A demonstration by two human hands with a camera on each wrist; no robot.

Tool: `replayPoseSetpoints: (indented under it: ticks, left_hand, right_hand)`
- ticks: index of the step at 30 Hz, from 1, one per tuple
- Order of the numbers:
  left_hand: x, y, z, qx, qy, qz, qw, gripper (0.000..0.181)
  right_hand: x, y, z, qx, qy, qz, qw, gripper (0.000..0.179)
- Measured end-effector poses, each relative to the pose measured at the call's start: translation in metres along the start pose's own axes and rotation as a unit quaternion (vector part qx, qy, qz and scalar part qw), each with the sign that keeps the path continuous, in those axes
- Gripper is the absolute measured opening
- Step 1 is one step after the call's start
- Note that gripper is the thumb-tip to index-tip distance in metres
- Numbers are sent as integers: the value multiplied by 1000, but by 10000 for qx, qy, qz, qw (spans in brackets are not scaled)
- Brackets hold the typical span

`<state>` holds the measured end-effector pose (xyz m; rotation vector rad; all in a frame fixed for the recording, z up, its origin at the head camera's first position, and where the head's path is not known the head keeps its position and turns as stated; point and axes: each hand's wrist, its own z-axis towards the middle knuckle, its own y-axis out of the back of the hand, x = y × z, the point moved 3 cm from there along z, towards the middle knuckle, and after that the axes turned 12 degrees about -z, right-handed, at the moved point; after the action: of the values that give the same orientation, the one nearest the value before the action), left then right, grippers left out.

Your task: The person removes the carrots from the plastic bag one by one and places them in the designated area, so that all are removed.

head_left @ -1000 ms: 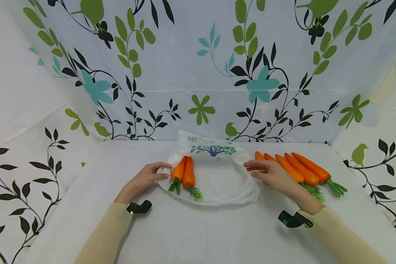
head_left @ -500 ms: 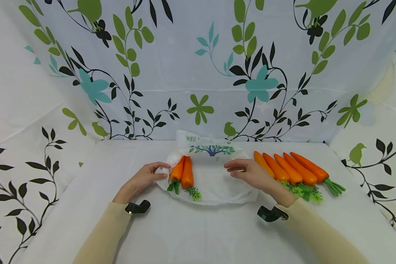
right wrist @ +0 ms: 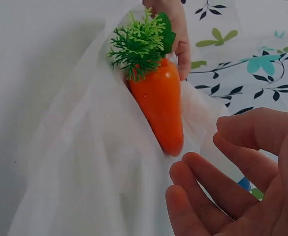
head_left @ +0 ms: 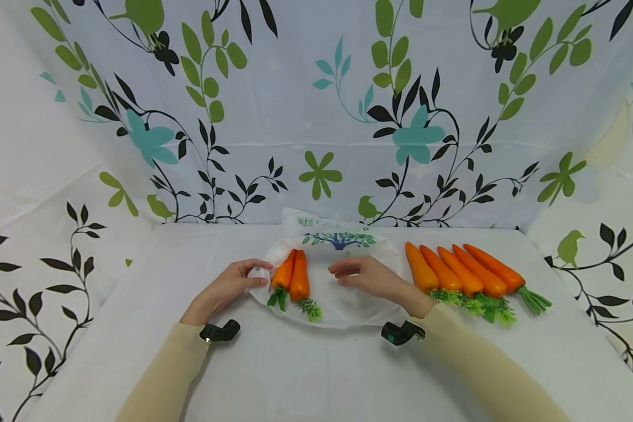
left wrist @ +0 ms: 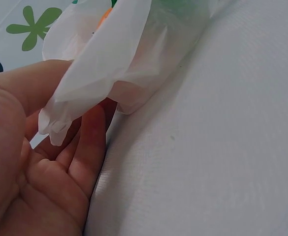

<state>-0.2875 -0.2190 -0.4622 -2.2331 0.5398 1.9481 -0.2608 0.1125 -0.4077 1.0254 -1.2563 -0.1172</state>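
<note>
A white plastic bag [head_left: 343,305] with a printed tree lies spread on the table. Two orange carrots [head_left: 299,278] with green tops rest on its left part. My left hand [head_left: 227,290] pinches the bag's left edge; in the left wrist view thin plastic [left wrist: 97,64] passes between thumb and fingers. Over the middle of the bag hovers my right hand [head_left: 371,278], its fingers loosely bent and holding nothing. From the right wrist, a carrot [right wrist: 161,103] is seen just beyond those fingertips, apart from them.
Several more carrots [head_left: 443,269] lie in a slanted row to the right of the bag, leafy ends toward me. A patterned curtain [head_left: 322,117] hangs behind the white table [head_left: 295,375].
My right hand has moved left, from beside the row of carrots to over the bag, uncovering the row. The left hand stays at the bag's edge.
</note>
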Motion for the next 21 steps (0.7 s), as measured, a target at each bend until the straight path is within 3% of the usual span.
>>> replayPoseSetpoints:
  ticks: [11, 21]
  left_hand:
    - [1, 2, 2, -14, -57, 142, 9999, 36]
    - [1, 0, 1, 4, -34, 103, 9999, 38]
  right_hand:
    - [24, -21, 29, 281, 40, -180, 9994, 37]
    - [27, -44, 45, 291, 45, 33, 9996, 41]
